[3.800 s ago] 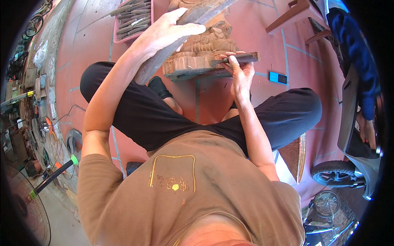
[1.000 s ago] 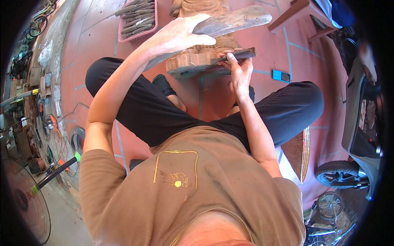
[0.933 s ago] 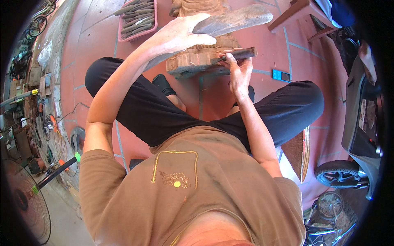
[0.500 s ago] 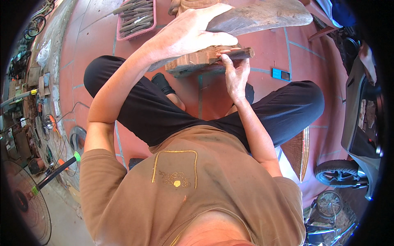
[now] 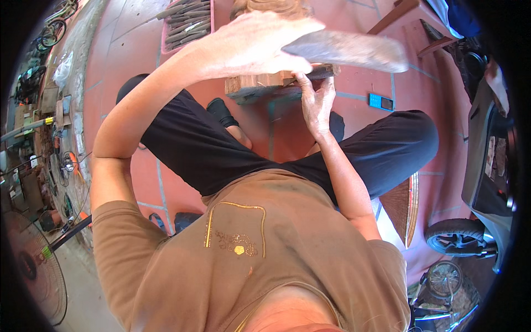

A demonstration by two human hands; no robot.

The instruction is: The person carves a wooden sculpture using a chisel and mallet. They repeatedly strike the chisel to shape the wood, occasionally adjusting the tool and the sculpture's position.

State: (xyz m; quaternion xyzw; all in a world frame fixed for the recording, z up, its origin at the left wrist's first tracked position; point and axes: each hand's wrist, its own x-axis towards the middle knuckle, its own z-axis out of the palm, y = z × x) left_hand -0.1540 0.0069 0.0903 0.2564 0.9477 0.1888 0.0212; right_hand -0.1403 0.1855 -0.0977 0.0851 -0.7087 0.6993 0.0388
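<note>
Nearest is the person's brown shirt point(image 5: 304, 249), its chest marked by a gold stitched outline and a studded motif too worn to read. Beyond it the dark trousers point(image 5: 381, 146) spread to both sides.

The left hand point(image 5: 254, 44), top centre of the frame, grips a wooden club point(image 5: 354, 52). The club's long axis lies nearly crosswise, its free end pointing to the right of the frame and slightly down, and it is blurred. Half a second ago that end tilted a little upward; in the oldest view the club slanted steeply toward the top edge. The left elbow has also swung farther out to the left.

The right hand point(image 5: 317, 105) has hardly shifted, fingers closed around a dark chisel point(image 5: 323, 72). This lies crosswise just right of top centre, handle end to the right, working end leftward at the carving point(image 5: 254, 86). Whether club and chisel touch, I cannot tell.

The carving, partly hidden by the left hand, runs away toward the top edge, its flat base facing the person. Right of it, a blue phone point(image 5: 381, 102) lies on the red tiled floor point(image 5: 354, 119); its keys are too small to read. Farther off, upper left, a pink basket point(image 5: 212, 19) holds a heap of dark tools point(image 5: 185, 25).
</note>
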